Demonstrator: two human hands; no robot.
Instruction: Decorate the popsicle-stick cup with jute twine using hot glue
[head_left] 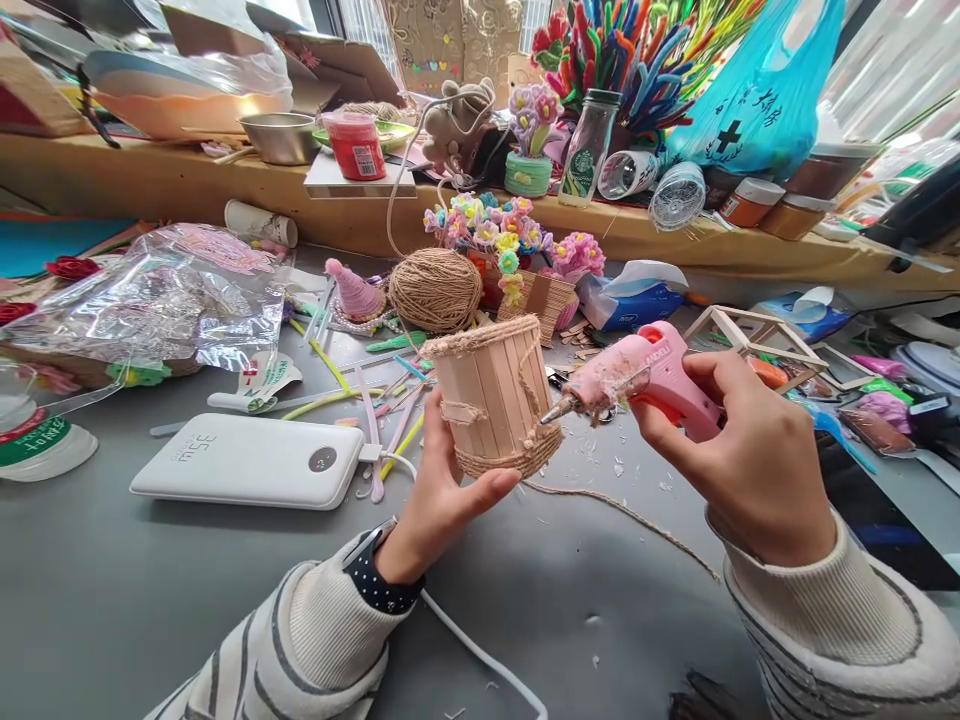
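Note:
My left hand (442,500) holds a small popsicle-stick cup (495,392) tilted above the grey table, gripping it from below. Jute twine wraps its rim and base. My right hand (739,455) grips a pink hot glue gun (645,378) with its nozzle touching the twine band at the cup's lower right. A loose jute string (637,520) trails from the cup's base across the table toward my right sleeve.
A white power bank (251,460) lies left of the cup with a white cable running under my left wrist. A twine ball (435,290) and a stick basket of pipe-cleaner flowers (517,260) stand behind. Crinkled cellophane (172,300) sits at left, and a cluttered wooden shelf (165,180) runs along the back.

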